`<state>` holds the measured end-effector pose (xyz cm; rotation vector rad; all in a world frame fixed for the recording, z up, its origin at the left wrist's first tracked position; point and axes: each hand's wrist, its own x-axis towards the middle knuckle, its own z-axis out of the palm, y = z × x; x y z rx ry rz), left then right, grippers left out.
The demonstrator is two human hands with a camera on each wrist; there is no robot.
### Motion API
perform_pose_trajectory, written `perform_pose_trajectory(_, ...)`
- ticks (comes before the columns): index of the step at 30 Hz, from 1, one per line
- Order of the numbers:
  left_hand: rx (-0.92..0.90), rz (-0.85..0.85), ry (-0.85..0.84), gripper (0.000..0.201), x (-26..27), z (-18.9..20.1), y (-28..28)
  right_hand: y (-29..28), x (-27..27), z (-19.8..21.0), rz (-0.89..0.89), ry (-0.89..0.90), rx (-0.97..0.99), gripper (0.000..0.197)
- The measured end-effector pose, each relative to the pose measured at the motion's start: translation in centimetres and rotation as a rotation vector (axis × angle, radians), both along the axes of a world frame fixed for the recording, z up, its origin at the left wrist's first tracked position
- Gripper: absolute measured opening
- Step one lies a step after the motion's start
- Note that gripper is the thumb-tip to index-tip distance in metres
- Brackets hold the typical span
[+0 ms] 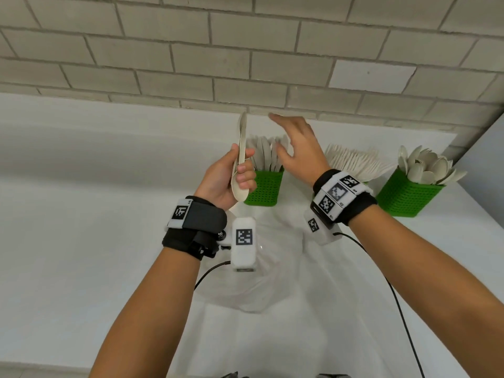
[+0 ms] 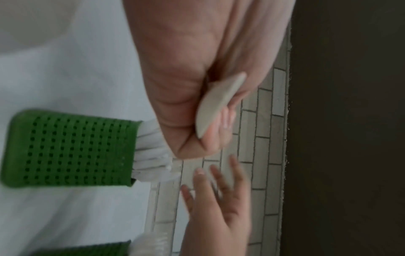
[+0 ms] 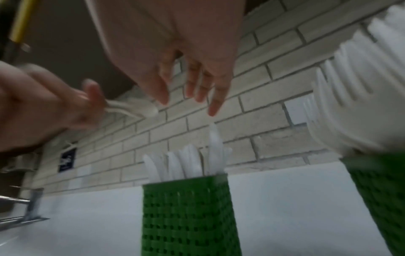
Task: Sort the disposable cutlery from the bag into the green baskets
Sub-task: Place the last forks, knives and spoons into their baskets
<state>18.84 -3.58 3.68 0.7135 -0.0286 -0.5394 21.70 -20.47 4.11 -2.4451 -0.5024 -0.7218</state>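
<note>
Nearest us, the clear plastic bag (image 1: 261, 274) lies slack on the white counter (image 1: 81, 241) under our wrists; we see no cutlery through it, though its lower end is cut off, so we cannot say for certain it is spent. Above it our left hand (image 1: 227, 181) grips a small bundle of spoons (image 1: 240, 165) upright, fingers and thumb curled round the handles, with one bowl below the palm and another above. Our right hand (image 1: 296, 148) hovers just beside them, fingers spread and holding nothing. Beyond stand three green baskets: the knife basket (image 1: 263, 186), the fork basket (image 3: 381, 199), mostly hidden behind our right wrist, and the spoon basket (image 1: 406, 196), all packed full. We judge the sorting nearly finished, with this last handful still to go into the spoon basket. How many spoons we hold is hard to count, and both wrist views are blurred.
</note>
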Motion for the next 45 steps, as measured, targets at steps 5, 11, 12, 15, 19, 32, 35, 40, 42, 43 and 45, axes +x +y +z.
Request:
perform_pose_trajectory(5,-0.106,0.042,0.074,0.031,-0.7,1.0,-1.8,-0.5,-2.7,0.3,0.338,-0.319,-0.420,0.043)
perform_pose_trajectory(11,-0.099,-0.006,0.079,0.032,-2.6,2.2,-4.2,-3.1,-4.9,0.4,0.367,-0.356,-0.391,0.045)
perform_pose_trajectory(12,-0.107,-0.017,0.081,0.032,-3.0,2.3,-4.8,-3.5,-5.3,0.6,0.375,-0.353,-0.412,0.042)
perform_pose_trajectory(15,-0.104,-0.028,0.081,0.026,-3.7,2.3,-6.5,-5.1,-6.5,1.2,0.401,-0.323,-0.395,0.034)
perform_pose_trajectory(19,-0.020,-0.046,-0.011,0.021,-5.0,2.8,-9.2,-8.8,-8.5,1.9,0.401,-0.334,-0.317,0.027)
perform_pose_trajectory(32,0.644,0.095,-0.539,0.022,-9.8,1.7,-24.1,-20.8,-15.6,3.2,0.132,0.011,0.888,0.006)
perform_pose_trajectory(35,0.723,0.074,-0.719,0.019,-10.4,0.9,-28.4,-23.0,-14.9,2.6,0.029,0.313,0.994,0.030)
perform_pose_trajectory(40,1.050,0.133,-1.069,0.023,-9.9,-1.6,-33.0,-25.7,-13.5,1.4,-0.019,0.455,1.018,0.032)
perform_pose_trajectory(42,1.096,0.119,-1.161,0.028,-9.4,-2.2,-33.9,-26.4,-13.0,1.3,-0.037,0.477,1.039,0.026)
perform_pose_trajectory(43,1.105,0.120,-1.193,0.033,-9.2,-2.4,-34.2,-26.5,-12.8,1.2,-0.055,0.470,1.051,0.022)
perform_pose_trajectory(45,1.106,0.138,-1.231,0.037,-8.5,-2.6,-35.0,-26.6,-12.4,0.9,-0.084,0.437,1.094,0.015)
